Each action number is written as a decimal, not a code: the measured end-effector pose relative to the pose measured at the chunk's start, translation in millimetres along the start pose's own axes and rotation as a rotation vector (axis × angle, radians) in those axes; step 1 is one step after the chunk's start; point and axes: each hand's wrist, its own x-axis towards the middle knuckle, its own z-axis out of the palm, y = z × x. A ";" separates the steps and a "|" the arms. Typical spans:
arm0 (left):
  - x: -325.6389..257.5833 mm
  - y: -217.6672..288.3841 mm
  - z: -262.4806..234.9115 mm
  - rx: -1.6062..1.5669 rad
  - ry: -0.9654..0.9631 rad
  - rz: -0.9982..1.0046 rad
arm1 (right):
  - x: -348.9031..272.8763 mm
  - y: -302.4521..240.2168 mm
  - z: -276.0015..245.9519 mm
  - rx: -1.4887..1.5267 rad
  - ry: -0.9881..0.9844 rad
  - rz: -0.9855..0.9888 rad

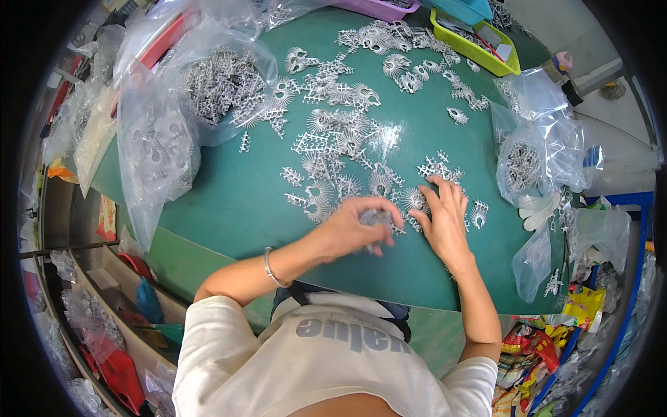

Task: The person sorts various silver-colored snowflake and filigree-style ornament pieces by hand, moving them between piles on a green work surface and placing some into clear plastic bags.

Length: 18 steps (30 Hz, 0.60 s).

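My left hand (353,226) is closed around a small bunch of silver fan-shaped metal pieces (376,217), just above the green table (236,201). A thin bracelet sits on that wrist. My right hand (445,215) lies flat with fingers spread on the table, its fingertips touching loose silver fan-shaped pieces (415,199) and small branched pieces (438,167). Many more such silver pieces (333,132) are scattered across the table beyond both hands.
Clear plastic bags full of silver pieces stand at the left (156,146) and far left back (222,80); another bag (524,167) sits at the right. A yellow-green tray (476,48) and a purple tray (379,8) are at the back edge. Shelves with clutter lie lower left.
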 end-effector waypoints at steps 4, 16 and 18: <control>11.3 20.7 -21.3 1.105 0.294 0.368 | -5.4 -0.1 1.5 0.110 0.004 0.056; 44.8 25.4 -34.6 1.756 -0.037 0.416 | -20.8 8.3 -1.8 1.444 -0.024 0.647; 45.1 25.4 -36.5 1.688 -0.006 0.417 | -21.2 6.3 -4.0 1.537 -0.035 0.676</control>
